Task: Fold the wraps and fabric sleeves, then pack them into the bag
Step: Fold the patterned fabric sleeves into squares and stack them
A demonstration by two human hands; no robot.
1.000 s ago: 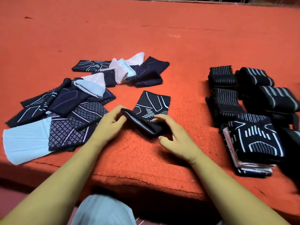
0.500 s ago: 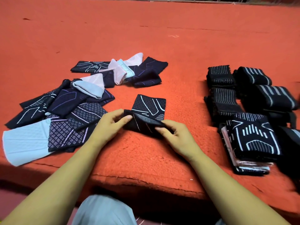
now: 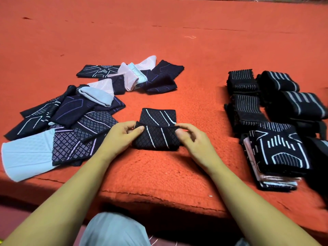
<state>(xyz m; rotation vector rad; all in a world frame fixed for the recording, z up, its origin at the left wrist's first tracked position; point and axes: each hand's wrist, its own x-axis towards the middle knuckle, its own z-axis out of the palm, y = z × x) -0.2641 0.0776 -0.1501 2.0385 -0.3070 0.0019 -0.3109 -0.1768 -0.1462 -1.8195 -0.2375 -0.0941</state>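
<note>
Left hand (image 3: 120,137) and right hand (image 3: 192,142) both pinch the dark sleeve (image 3: 156,139), each grip closed on its folded-over edge, flat on the tabletop (image 3: 195,77) near centre. Loose pile (image 3: 71,114) sits left, folded stack (image 3: 276,151) right.

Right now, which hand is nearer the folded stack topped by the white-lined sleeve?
Right. The right hand pinches the dark sleeve's right edge, with the stack off to its right; the left hand grips the sleeve's left edge, farther away.
</note>
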